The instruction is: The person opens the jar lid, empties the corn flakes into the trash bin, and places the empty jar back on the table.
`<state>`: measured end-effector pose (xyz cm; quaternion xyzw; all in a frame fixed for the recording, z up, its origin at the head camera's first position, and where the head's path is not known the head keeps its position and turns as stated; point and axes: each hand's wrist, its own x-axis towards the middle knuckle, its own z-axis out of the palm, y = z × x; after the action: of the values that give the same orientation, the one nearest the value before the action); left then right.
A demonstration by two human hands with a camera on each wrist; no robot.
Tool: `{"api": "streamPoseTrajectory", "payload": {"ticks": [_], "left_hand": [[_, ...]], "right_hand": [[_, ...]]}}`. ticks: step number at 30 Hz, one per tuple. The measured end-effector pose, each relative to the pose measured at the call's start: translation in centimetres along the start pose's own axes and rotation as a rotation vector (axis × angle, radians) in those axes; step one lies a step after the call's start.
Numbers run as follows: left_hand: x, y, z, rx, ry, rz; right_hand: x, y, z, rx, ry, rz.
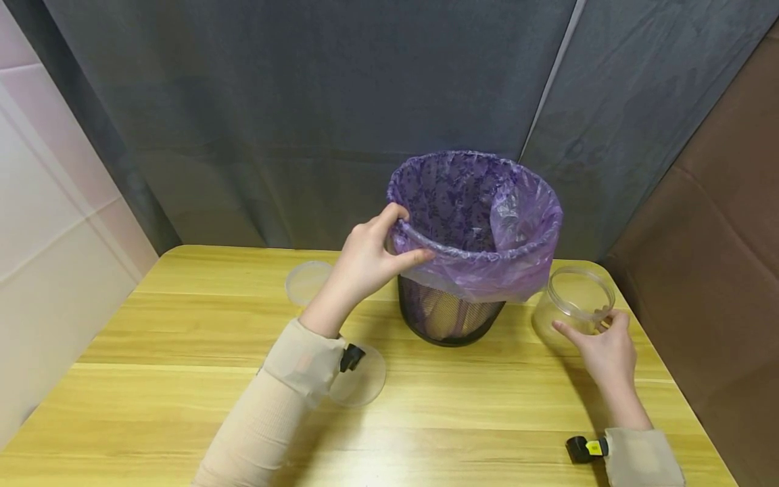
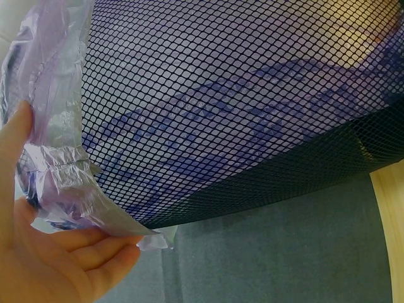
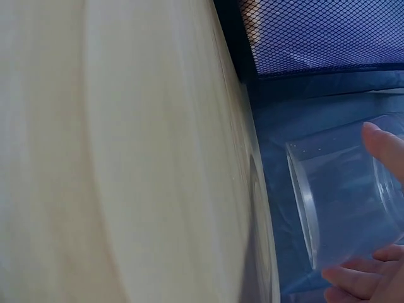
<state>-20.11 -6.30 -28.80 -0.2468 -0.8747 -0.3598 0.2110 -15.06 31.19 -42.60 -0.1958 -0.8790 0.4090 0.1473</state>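
A black mesh wastebasket (image 1: 447,314) lined with a purple plastic bag (image 1: 487,277) stands at the back of the table. With thumb and fingers, my left hand (image 1: 371,253) grips its bag-covered rim on the near left side. In the left wrist view, the bag's folded edge (image 2: 60,170) lies between thumb and fingers of that hand. To the right of the basket, my right hand (image 1: 605,348) holds a clear, lidless plastic jar (image 1: 569,311) around its sides near the mouth. The right wrist view shows the jar's base (image 3: 306,208) apart from the tabletop.
Two clear round lids lie on the wooden table (image 1: 456,433): one lid (image 1: 307,282) behind the left wrist, another lid (image 1: 359,379) partly covered by the left sleeve. A grey curtain (image 1: 304,122) hangs behind, with a brown panel (image 1: 718,270) on the right.
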Motion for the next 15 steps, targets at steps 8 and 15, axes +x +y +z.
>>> {"api": "streamPoseTrajectory", "payload": {"ticks": [8,15], "left_hand": [[-0.02,-0.02,0.00,0.000,0.001,0.000],[-0.04,0.05,-0.04,-0.003,-0.007,-0.011]], "right_hand": [[0.07,0.30,0.26,-0.017,-0.011,0.002],[-0.05,0.68,0.38,-0.025,-0.039,0.008]]}}
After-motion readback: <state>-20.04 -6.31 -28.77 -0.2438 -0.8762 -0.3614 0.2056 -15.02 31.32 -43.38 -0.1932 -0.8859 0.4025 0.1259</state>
